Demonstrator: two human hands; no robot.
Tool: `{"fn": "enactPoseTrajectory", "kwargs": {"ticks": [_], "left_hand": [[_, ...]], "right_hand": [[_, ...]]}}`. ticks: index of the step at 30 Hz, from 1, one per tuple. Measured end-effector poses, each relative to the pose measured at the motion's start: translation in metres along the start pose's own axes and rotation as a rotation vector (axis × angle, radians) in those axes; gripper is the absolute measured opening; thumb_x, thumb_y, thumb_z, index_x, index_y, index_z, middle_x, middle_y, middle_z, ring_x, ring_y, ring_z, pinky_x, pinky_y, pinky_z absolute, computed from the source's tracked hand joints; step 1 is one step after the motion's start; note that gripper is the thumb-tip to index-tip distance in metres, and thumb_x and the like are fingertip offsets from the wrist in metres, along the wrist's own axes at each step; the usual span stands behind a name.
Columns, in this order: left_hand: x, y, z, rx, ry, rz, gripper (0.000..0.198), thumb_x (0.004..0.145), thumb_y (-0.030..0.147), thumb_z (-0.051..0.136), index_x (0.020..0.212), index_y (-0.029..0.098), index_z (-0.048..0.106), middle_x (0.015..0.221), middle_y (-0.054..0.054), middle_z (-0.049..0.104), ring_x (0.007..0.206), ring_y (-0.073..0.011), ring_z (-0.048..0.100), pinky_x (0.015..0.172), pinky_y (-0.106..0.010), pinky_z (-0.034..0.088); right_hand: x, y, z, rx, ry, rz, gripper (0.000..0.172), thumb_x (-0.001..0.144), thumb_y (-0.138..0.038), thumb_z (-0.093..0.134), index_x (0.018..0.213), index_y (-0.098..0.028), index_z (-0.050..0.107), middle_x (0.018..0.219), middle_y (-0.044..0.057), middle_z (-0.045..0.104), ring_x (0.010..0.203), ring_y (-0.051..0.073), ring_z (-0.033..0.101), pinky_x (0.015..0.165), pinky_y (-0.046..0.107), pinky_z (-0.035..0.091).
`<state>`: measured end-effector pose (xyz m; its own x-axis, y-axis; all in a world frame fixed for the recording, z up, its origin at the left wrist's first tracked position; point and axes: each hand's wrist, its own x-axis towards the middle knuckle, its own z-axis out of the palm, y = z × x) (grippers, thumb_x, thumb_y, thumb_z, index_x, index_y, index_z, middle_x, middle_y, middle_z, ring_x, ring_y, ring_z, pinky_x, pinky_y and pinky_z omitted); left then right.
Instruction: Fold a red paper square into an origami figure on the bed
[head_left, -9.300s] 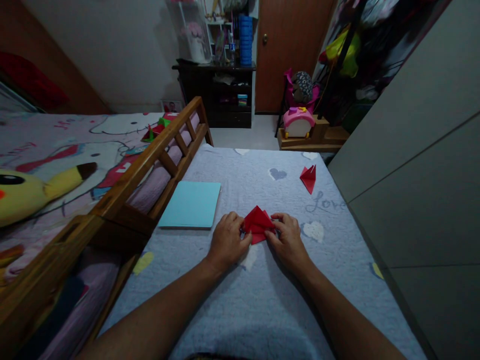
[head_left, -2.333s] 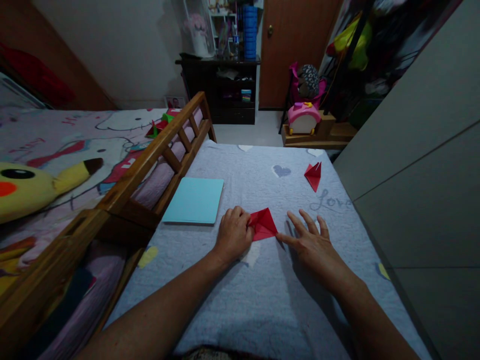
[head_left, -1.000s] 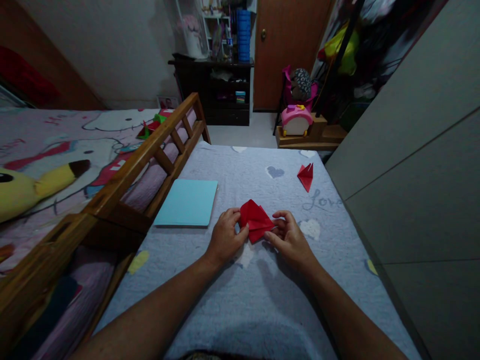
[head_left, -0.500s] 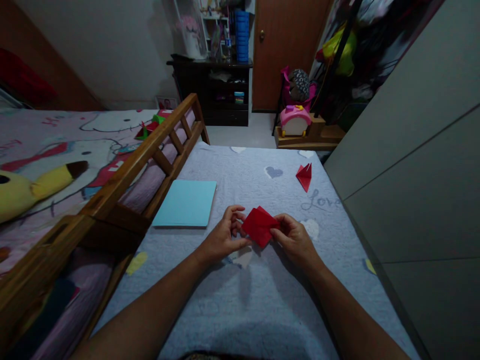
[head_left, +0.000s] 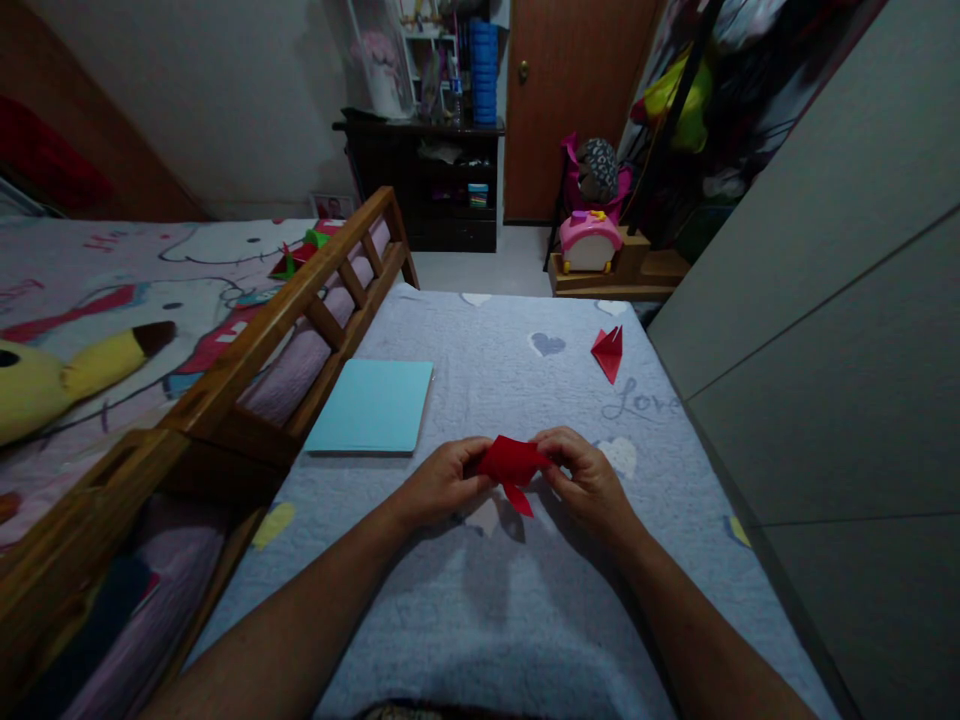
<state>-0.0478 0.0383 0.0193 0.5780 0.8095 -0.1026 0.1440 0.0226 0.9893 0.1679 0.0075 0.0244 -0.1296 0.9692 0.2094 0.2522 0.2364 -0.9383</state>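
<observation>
A folded red paper piece (head_left: 511, 466) is held just above the pale blue bedcover (head_left: 517, 590) in front of me. My left hand (head_left: 439, 482) pinches its left side with fingers closed. My right hand (head_left: 588, 479) pinches its right side, fingers curled. A small red flap hangs down from the piece between the hands. A second folded red paper shape (head_left: 608, 352) lies farther away on the cover, to the right. A stack of light blue paper sheets (head_left: 373, 405) lies to the left of my hands.
A wooden bed rail (head_left: 292, 310) runs along the left, with a cartoon-print bed and a yellow plush toy (head_left: 52, 375) beyond it. A grey cabinet wall (head_left: 817, 330) borders the right. A dark shelf unit (head_left: 435, 180), a door and a pink toy (head_left: 591, 243) stand at the back.
The red paper lay flat under my left hand with the right hand open; both hands then took hold, lifted it off the cover and turned it, and a small flap now hangs down.
</observation>
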Motion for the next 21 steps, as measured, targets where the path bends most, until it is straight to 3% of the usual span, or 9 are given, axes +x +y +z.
{"fn": "enactPoseTrajectory", "kwargs": {"ticks": [4,8,10,12,15,21], "left_hand": [[0.002,-0.001,-0.002,0.044,0.011,0.033,0.029,0.077,0.017,0.060,0.105,0.016,0.067,0.098,-0.006,0.071,0.086,-0.0190,0.065,0.079,-0.032,0.051],[0.002,-0.003,-0.002,0.271,0.115,0.033,0.045,0.081,0.020,0.058,0.126,0.018,0.055,0.091,-0.002,0.066,0.070,-0.0139,0.058,0.067,-0.027,0.048],[0.001,-0.004,0.001,0.415,0.242,0.082,0.060,0.079,0.021,0.061,0.136,0.020,0.044,0.105,-0.005,0.063,0.076,-0.0150,0.058,0.069,-0.028,0.049],[0.000,-0.005,0.006,0.543,0.352,0.181,0.073,0.073,0.024,0.071,0.138,0.021,0.038,0.123,-0.011,0.054,0.097,-0.0210,0.057,0.083,-0.034,0.050],[0.002,-0.006,0.016,0.666,0.408,0.269,0.073,0.064,0.033,0.083,0.124,0.019,0.044,0.122,-0.012,0.050,0.112,-0.0279,0.051,0.094,-0.042,0.047],[0.010,-0.006,0.031,0.836,0.384,0.143,0.032,0.079,0.041,0.073,0.084,0.021,0.050,0.088,-0.003,0.054,0.087,-0.0227,0.052,0.079,-0.037,0.045]], "right_hand": [[0.001,0.005,-0.001,-0.068,0.009,-0.019,0.018,0.078,-0.010,0.053,0.083,-0.023,0.064,0.097,0.004,0.066,0.092,0.020,0.061,0.080,0.034,0.047],[0.003,0.017,0.000,-0.261,0.053,0.007,0.015,0.079,-0.013,0.058,0.085,-0.023,0.066,0.103,0.007,0.066,0.102,0.023,0.057,0.093,0.041,0.044],[0.004,0.022,0.000,-0.362,0.070,0.041,0.012,0.080,-0.015,0.060,0.085,-0.023,0.067,0.106,0.008,0.064,0.106,0.025,0.054,0.098,0.044,0.041],[0.005,0.025,0.000,-0.444,0.057,0.069,0.010,0.081,-0.016,0.062,0.084,-0.022,0.068,0.110,0.009,0.063,0.108,0.027,0.052,0.099,0.046,0.040],[0.006,0.027,0.001,-0.527,0.030,0.091,0.009,0.081,-0.016,0.063,0.085,-0.021,0.070,0.113,0.011,0.062,0.111,0.029,0.050,0.099,0.048,0.039],[0.005,0.029,0.003,-0.600,0.011,0.084,0.012,0.080,-0.016,0.064,0.088,-0.022,0.070,0.118,0.011,0.061,0.114,0.031,0.048,0.097,0.049,0.039]]}}
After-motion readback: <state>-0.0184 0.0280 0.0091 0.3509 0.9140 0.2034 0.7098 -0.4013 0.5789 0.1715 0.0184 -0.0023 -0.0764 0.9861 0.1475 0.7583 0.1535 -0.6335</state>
